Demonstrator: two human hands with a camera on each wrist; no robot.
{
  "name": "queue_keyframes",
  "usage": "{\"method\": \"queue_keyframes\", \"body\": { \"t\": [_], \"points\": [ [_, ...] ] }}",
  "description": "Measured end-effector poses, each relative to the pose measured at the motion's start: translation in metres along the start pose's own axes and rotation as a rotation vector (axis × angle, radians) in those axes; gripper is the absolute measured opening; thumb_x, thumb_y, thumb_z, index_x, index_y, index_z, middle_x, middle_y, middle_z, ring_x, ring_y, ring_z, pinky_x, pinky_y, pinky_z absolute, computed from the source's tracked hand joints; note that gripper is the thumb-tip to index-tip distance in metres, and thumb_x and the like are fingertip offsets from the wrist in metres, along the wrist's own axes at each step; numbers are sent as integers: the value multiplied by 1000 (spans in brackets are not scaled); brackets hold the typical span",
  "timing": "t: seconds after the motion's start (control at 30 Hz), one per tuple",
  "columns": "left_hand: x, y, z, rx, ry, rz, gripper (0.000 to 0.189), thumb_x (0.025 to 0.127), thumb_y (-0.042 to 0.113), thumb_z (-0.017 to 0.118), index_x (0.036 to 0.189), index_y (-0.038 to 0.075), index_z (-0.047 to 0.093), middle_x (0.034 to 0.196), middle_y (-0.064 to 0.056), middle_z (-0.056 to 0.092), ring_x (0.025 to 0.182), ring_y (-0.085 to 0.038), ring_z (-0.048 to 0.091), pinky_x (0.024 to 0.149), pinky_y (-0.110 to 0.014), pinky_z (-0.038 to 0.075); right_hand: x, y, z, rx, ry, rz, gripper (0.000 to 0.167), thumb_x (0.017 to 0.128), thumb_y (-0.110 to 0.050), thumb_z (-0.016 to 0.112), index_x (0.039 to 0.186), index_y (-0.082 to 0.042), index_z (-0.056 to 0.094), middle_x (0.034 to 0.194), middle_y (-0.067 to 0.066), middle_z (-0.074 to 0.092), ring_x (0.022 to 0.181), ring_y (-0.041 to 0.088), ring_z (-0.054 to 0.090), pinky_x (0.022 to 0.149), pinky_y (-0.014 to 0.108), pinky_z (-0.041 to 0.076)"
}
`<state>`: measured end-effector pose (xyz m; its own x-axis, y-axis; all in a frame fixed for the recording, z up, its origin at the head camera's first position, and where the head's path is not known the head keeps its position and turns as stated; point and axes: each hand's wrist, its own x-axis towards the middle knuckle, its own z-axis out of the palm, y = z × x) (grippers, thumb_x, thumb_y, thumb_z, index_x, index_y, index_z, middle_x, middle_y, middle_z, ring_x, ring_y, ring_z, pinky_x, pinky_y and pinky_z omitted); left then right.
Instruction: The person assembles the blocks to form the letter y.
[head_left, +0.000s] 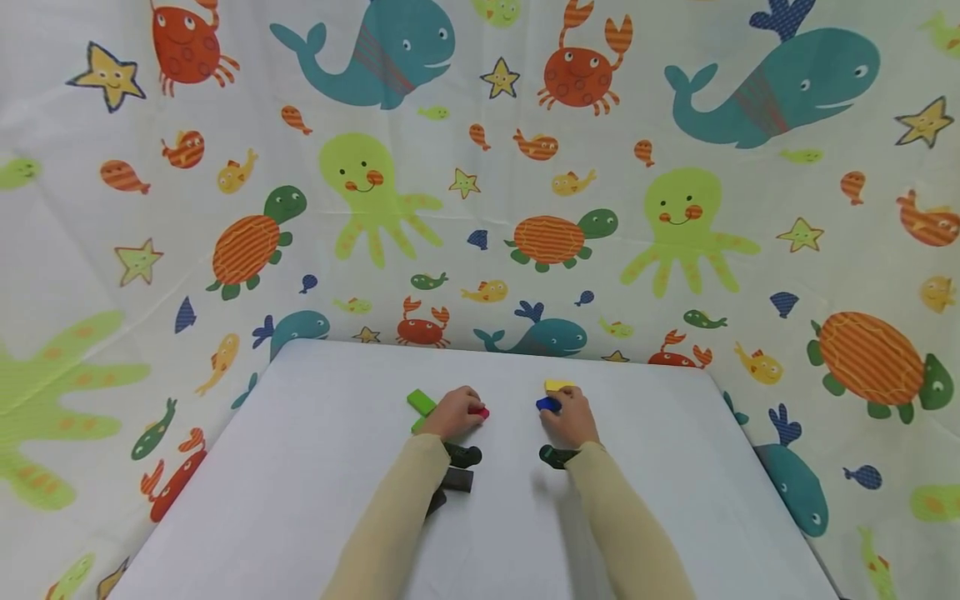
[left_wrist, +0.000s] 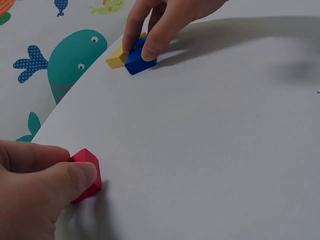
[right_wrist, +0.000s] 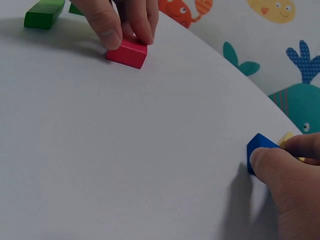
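My left hand (head_left: 456, 413) pinches a red block (left_wrist: 89, 174) between thumb and fingers, close over the white table. Most of that block is hidden by the hand in the head view. Across from it, my right hand (head_left: 574, 419) grips a blue block (right_wrist: 260, 148) with the thumb on its near side. Right behind the blue block lies a yellow block (head_left: 558, 386), partly covered by the right fingers. Two green blocks (head_left: 422, 402) lie just left of the left hand, one of them largely hidden behind it.
Dark blocks (head_left: 458, 480) lie beside the left forearm, partly covered by the sleeve. The white table (head_left: 315, 467) ends at a far edge against a curtain (head_left: 480, 192) printed with sea animals. Each wrist wears a dark camera strap (head_left: 558, 456).
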<state>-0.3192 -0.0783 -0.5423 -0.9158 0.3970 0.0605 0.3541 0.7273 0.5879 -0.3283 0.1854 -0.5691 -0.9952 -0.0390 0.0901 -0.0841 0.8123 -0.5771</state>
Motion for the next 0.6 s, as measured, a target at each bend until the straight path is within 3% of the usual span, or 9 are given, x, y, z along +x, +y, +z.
{"method": "queue_keyframes", "body": {
  "t": [0.17, 0.37, 0.6],
  "points": [
    [9, 4, 10, -1, -26, 45, 22, 89, 11, 72, 108, 0, 74, 106, -8, 63, 100, -24, 57, 93, -39, 49, 4, 8, 1, 15, 18, 43, 45, 89, -24, 70, 127, -2, 63, 137, 25, 44, 125, 42, 44, 103, 57, 39],
    [25, 9, 23, 23, -65, 91, 22, 88, 13, 74, 108, 3, 75, 101, -4, 61, 94, -19, 56, 86, -33, 50, 5, 11, -10, 4, 12, 38, 42, 89, -20, 69, 125, 0, 64, 137, 26, 46, 125, 43, 44, 104, 56, 37],
    [36, 24, 35, 50, -85, 56, 24, 88, 14, 74, 109, 5, 75, 99, -2, 60, 91, -15, 54, 83, -28, 49, 7, 16, -16, 27, 24, 24, 44, 88, -20, 69, 128, -2, 62, 139, 23, 44, 127, 41, 43, 105, 55, 36]
  ]
}}
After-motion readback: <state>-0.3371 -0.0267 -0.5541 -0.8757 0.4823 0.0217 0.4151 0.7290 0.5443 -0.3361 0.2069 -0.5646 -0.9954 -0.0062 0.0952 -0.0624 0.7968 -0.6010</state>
